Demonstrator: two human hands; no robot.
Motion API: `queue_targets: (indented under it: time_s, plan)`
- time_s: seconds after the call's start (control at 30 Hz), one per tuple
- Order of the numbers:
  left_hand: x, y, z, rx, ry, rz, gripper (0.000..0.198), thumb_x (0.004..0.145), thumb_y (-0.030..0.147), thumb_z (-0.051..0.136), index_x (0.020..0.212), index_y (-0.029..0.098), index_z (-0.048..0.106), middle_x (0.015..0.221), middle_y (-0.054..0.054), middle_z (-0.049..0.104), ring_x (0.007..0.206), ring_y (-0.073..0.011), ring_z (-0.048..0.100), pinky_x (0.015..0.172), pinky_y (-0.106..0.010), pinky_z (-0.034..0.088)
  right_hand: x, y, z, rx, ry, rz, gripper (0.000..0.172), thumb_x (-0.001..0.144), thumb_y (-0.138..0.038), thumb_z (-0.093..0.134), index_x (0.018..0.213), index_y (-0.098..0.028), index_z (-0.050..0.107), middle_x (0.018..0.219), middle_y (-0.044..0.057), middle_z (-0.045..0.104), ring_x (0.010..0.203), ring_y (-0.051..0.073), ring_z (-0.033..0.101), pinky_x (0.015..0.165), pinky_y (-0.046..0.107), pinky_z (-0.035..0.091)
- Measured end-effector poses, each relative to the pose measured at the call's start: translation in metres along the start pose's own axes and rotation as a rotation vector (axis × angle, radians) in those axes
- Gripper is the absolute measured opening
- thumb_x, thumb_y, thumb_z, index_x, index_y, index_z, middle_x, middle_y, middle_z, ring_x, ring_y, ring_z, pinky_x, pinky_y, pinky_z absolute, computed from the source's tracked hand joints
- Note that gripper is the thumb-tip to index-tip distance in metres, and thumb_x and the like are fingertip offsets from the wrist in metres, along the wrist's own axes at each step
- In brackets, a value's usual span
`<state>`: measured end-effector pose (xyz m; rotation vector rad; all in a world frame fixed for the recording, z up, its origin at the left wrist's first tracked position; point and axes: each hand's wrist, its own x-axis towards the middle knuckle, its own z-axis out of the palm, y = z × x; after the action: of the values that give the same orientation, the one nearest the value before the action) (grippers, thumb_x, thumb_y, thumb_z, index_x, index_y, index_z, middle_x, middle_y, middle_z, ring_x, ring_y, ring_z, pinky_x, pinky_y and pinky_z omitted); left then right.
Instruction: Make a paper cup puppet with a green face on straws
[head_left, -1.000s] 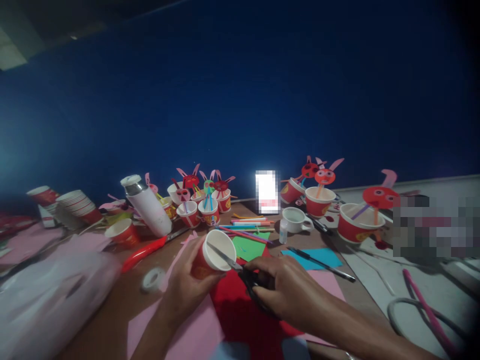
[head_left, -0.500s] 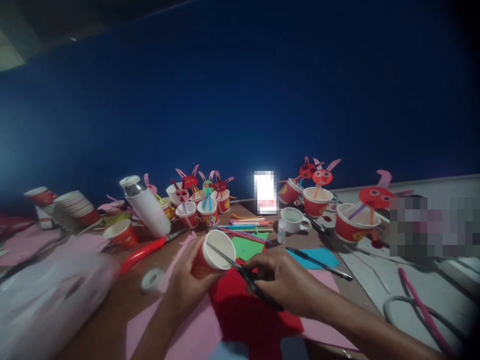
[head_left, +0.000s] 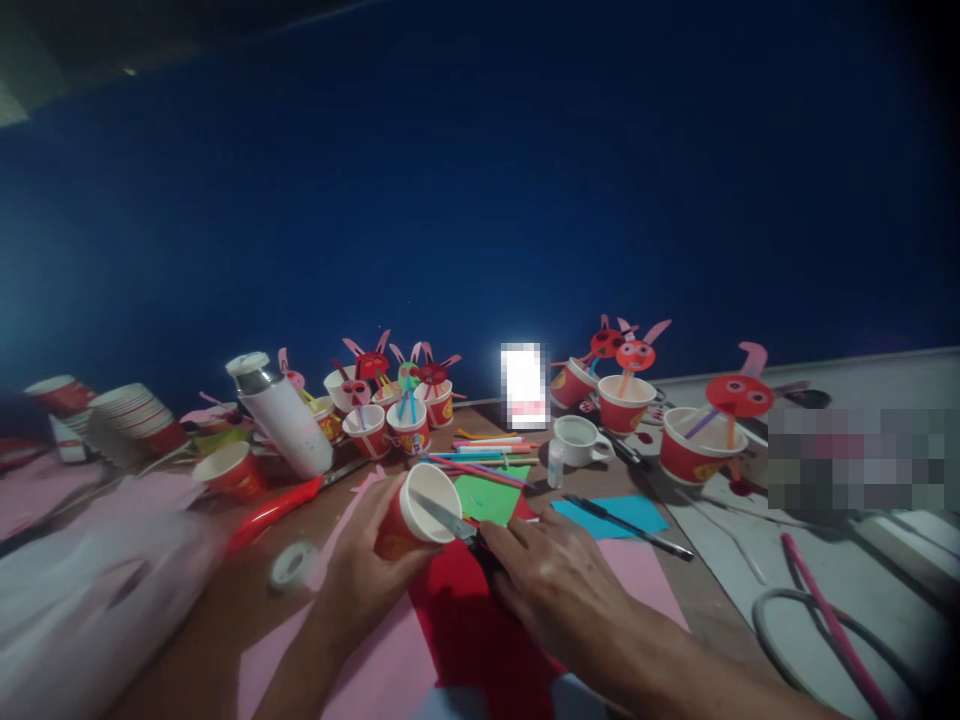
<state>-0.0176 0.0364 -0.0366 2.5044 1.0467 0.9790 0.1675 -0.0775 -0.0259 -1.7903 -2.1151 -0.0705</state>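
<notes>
My left hand [head_left: 367, 565] is wrapped round a red paper cup [head_left: 405, 520], tilted so that its white inside faces me. My right hand [head_left: 551, 570] grips black-handled scissors [head_left: 450, 520]; their blades reach over the cup's rim into its mouth. Whether the blade tips touch the inner wall I cannot tell. Below both hands lie a red paper sheet [head_left: 480, 630] and pink paper [head_left: 375, 665]. Just behind the cup is a green paper piece [head_left: 491, 495]. A blue paper piece [head_left: 637, 515] with a black pen [head_left: 626, 525] across it lies beyond my right hand.
Paper cups with paper rabbit faces [head_left: 409, 425] stand along the back, others at right [head_left: 705, 450]. A white flask [head_left: 289, 420], stacked cups [head_left: 142, 415], a red-handled knife [head_left: 277, 510], a tape roll [head_left: 294, 567] and a plastic bag [head_left: 105, 610] lie left. A white mug [head_left: 577, 440] stands centre-right.
My right hand has turned over, its back now facing up, and the scissors have shifted with it at the cup's rim. My left hand still holds the cup. The view has moved slightly.
</notes>
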Motion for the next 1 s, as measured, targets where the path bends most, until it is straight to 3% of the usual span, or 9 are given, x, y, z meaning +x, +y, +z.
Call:
queue_targets:
  time_s: [0.1,0.3,0.4,0.57,0.73,0.87,1.0]
  plan:
    - [0.000,-0.001,0.000,-0.020,-0.018,-0.007,0.063,0.069,0.041,0.068,0.125,0.022,0.044,0.127,-0.011,0.052,0.121,-0.0320,0.046,0.097,-0.045,0.041,0.002,0.003,-0.004,0.152,-0.041,0.077,0.022,0.075,-0.008,0.051,0.090,-0.016,0.065,0.076,0.006,0.066,0.067,0.018,0.056,0.058,0.027,0.032]
    - [-0.001,0.006,-0.002,-0.057,-0.041,-0.037,0.059,0.070,0.037,0.068,0.124,0.024,0.045,0.124,-0.008,0.055,0.120,-0.0286,0.047,0.096,-0.040,0.043,0.014,0.014,-0.012,1.144,-0.325,0.463,0.018,0.068,-0.019,0.058,0.084,-0.015,0.066,0.054,-0.005,0.054,0.042,0.006,0.043,0.041,0.017,0.030]
    - [-0.001,0.007,-0.002,-0.059,-0.018,-0.038,0.057,0.070,0.039,0.068,0.121,0.024,0.047,0.122,-0.008,0.056,0.119,-0.0289,0.047,0.099,-0.042,0.040,0.017,0.014,-0.006,1.329,-0.364,0.517,0.019,0.066,-0.021,0.059,0.083,-0.013,0.064,0.056,-0.005,0.054,0.040,0.006,0.043,0.040,0.017,0.033]
    - [-0.001,0.004,-0.001,-0.017,0.011,-0.054,0.061,0.069,0.042,0.068,0.123,0.023,0.046,0.125,-0.010,0.054,0.121,-0.0300,0.046,0.101,-0.045,0.037,0.011,0.012,-0.005,1.051,-0.262,0.329,0.021,0.071,-0.015,0.053,0.088,-0.017,0.064,0.059,-0.005,0.054,0.049,0.006,0.044,0.044,0.016,0.028]
    - [-0.002,0.002,-0.001,-0.026,-0.018,-0.037,0.062,0.069,0.041,0.068,0.124,0.024,0.045,0.127,-0.009,0.053,0.121,-0.0288,0.047,0.100,-0.043,0.038,0.006,0.008,-0.013,0.397,-0.109,0.144,0.016,0.071,-0.011,0.054,0.080,-0.020,0.064,0.066,-0.001,0.063,0.055,0.010,0.046,0.049,0.023,0.021]
    - [-0.001,0.002,-0.002,-0.021,-0.030,-0.037,0.062,0.070,0.043,0.067,0.124,0.022,0.046,0.129,-0.011,0.052,0.122,-0.0303,0.045,0.100,-0.045,0.039,0.005,0.007,-0.005,-0.067,0.001,-0.048,0.020,0.075,-0.008,0.053,0.090,-0.017,0.062,0.073,0.005,0.064,0.059,0.016,0.052,0.056,0.029,0.024]
    - [0.000,0.005,-0.002,-0.033,-0.059,-0.053,0.063,0.070,0.043,0.067,0.125,0.021,0.045,0.125,-0.010,0.055,0.123,-0.0300,0.044,0.101,-0.045,0.038,0.003,0.008,0.003,-0.181,0.060,-0.095,0.023,0.078,-0.007,0.051,0.097,-0.016,0.060,0.073,0.005,0.062,0.061,0.018,0.053,0.063,0.032,0.029]
